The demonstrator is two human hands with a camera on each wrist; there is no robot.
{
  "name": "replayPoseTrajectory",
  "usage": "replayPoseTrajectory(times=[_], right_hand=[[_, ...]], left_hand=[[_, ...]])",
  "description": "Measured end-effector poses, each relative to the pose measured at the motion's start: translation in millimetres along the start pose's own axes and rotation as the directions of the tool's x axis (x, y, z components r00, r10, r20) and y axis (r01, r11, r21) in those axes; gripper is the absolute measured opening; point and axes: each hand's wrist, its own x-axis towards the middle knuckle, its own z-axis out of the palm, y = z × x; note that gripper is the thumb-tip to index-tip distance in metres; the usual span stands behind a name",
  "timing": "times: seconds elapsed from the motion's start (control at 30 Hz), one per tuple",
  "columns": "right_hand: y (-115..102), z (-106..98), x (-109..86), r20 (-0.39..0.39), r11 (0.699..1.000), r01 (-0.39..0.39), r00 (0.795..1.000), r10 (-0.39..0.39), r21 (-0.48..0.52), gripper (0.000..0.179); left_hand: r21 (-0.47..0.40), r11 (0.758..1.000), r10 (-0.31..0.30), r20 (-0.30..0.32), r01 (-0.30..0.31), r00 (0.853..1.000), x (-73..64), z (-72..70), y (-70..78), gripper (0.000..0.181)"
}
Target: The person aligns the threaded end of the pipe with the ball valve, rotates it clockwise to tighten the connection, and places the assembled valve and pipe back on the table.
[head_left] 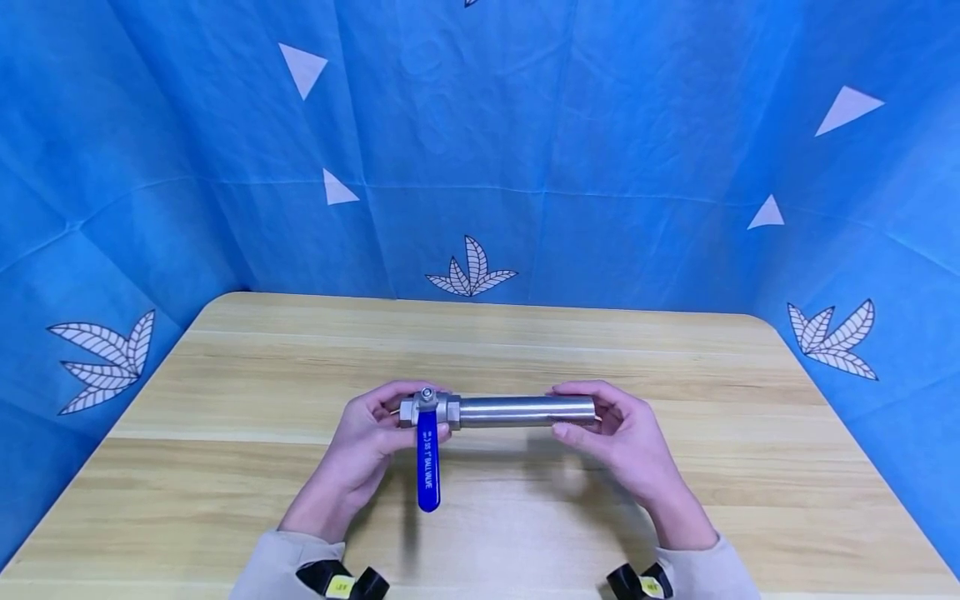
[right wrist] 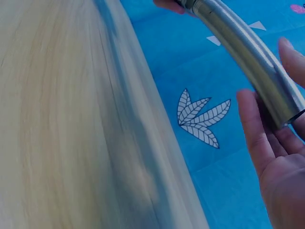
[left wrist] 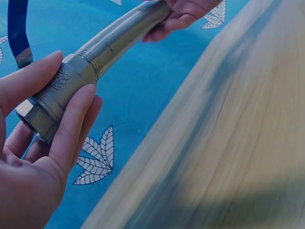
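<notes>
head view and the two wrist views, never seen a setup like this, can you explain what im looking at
There's no machine here: each grip is a person's bare hand. The wide picture comes from a camera worn on the head, looking forward and down. The two tilted close-ups come from cameras on the wrists, one for each hand.

The left hand holds a metal ball valve with a blue lever handle marked "BALL VALVE". The right hand holds the far end of the metal pipe joined to that valve. Both parts are held above a wood-grain table, and shadows lie across its surface. Behind it hangs a blue cloth printed with leaves and triangles.
</notes>
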Motion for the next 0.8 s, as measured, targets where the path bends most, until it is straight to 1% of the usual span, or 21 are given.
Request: replayPoseTrajectory(times=[0.13,0.23,0.37,0.5,0.63,0.8], right_hand=[[0.5,0.3,0.4,0.019,0.995,0.083,0.996,-0.084,0.051,0.058],[-0.1,-0.1,-0.2,-0.005,0.993,0.093,0.996,-0.093,0.072,0.054],[-1.8,-0.7,-0.8,-0.033,0.993,0.065,0.997,-0.063,0.094,0.047],[-3.0,-1.2,-0.6,-0.043,0.994,0.037,0.999,-0.033,0.101,0.046],[-4.1,-1.9,-0.3,-0.056,0.997,-0.031,0.998,0.035,0.076,0.045],[-5.1,-1.9,0.0,-0.077,0.992,-0.118,0.99,0.122,0.049,0.045]], left_hand=[[-0.023,1.0,-0.003,0.004,0.003,1.0,-0.2,-0.8,0.3,0.054],[-0.047,0.999,-0.009,0.014,0.009,1.0,-0.1,-1.0,0.6,0.054],[-0.081,0.997,-0.015,0.024,0.017,1.0,-0.1,-1.1,1.4,0.054],[-0.079,0.997,-0.013,0.023,0.014,1.0,-0.5,-1.1,1.9,0.054],[-0.067,0.998,-0.012,0.018,0.013,1.0,-0.6,-1.0,1.8,0.054],[-0.054,0.998,-0.011,0.016,0.012,1.0,-0.4,-0.4,1.9,0.053]])
